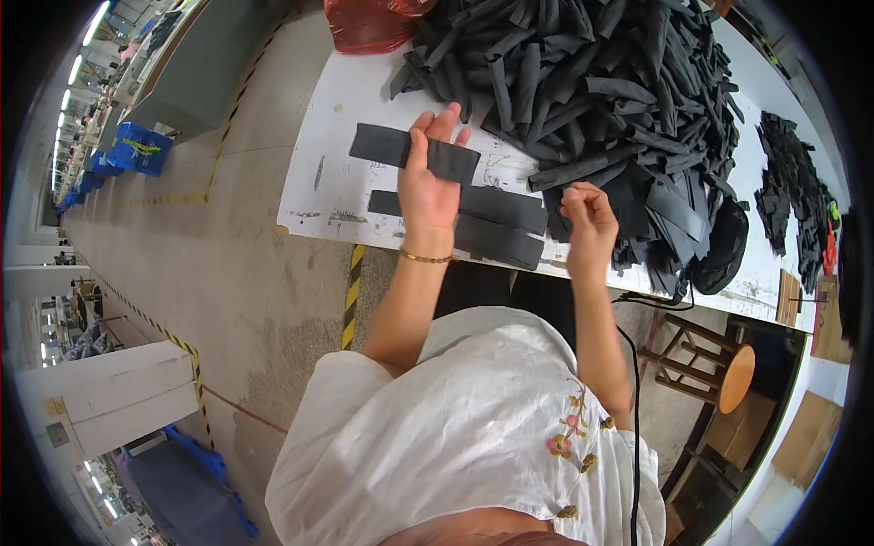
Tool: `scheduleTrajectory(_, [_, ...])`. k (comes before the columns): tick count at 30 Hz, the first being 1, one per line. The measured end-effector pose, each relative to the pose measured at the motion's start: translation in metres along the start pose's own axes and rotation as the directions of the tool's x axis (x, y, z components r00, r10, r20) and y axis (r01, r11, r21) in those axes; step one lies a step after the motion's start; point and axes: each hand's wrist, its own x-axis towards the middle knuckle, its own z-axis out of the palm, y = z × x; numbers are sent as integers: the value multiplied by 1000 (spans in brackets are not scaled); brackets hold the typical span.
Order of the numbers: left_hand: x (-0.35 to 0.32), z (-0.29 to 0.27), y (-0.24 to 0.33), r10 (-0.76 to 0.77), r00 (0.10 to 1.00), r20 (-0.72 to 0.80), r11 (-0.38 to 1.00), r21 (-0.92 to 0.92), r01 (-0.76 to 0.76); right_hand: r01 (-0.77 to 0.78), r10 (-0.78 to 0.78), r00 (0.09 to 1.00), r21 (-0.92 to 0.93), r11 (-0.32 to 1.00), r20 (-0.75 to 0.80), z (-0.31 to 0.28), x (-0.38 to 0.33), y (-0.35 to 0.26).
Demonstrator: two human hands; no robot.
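Observation:
My left hand [431,187] is closed around a flat black strip [378,144], thumb over it and fingertips showing beyond its far edge. The strip lies crosswise and sticks out on both sides of the hand. Below it on the white table [314,196], more black strips [499,241] lie side by side, partly covered by my left hand and wrist. My right hand [592,223] is to their right, thumb and fingers pinched together. Whatever is between those fingertips, if anything, is too small to make out.
A large heap of curled black pieces [592,82] covers the far table, with flat dark pieces [675,214] at its right. A red plastic bag [369,25] sits at the far left edge. A black bag [724,246], a cable [635,428] and a wooden stool [736,378] are right.

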Motion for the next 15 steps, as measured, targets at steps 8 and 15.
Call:
scheduleTrajectory(8, [-13, 12, -20, -188, 976, 109, 981, -25, 192, -131, 167, 912, -120, 984, 374, 47, 5, -19])
scheduleTrajectory(15, [-23, 14, -28, -258, 957, -130, 966, -45, 254, 637, -594, 768, -391, 665, 241, 39, -9, -20])
